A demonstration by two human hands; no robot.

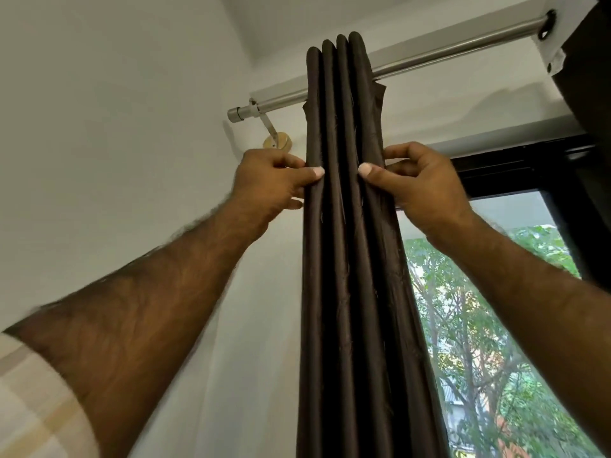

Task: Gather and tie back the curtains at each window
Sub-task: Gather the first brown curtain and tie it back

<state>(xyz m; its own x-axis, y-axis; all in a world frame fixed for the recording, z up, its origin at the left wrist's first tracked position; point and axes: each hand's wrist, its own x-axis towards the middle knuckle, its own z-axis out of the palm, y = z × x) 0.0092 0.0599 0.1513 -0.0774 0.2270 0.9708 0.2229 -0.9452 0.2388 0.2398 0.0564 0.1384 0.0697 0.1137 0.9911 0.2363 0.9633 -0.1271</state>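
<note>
Dark brown curtain (347, 226), gathered into four tight vertical pleats of slightly glossy fabric, is hanging from the brushed silver metal rod (446, 49) and running down the middle of the view from about 12 o'clock to 6 o'clock. The left hand (271, 180) is gripping the curtain's outer pleat at 9 o'clock of the bundle, thumb pressing on the front and fingers curling behind the fabric. The right hand (420, 183) is gripping the opposite pleat at 3 o'clock of the bundle, thumb lying on the front and fingers wrapping the edge. Both hands are holding at the same height, well below the rod, squeezing the pleats between them.

The rod is slanting from 9 o'clock up toward 1 o'clock, its capped end sitting on a metal bracket fixed to a round pale wooden wall mount (277, 141) just beside the left hand. A sheer white curtain (251, 309) is hanging behind the dark one at 7 o'clock. A black-framed window (515, 170) is showing green trees at 4 o'clock. A second dark curtain panel (591, 77) with a metal eyelet is hanging at 2 o'clock. A pale checked sleeve (33, 401) is showing at 8 o'clock.
</note>
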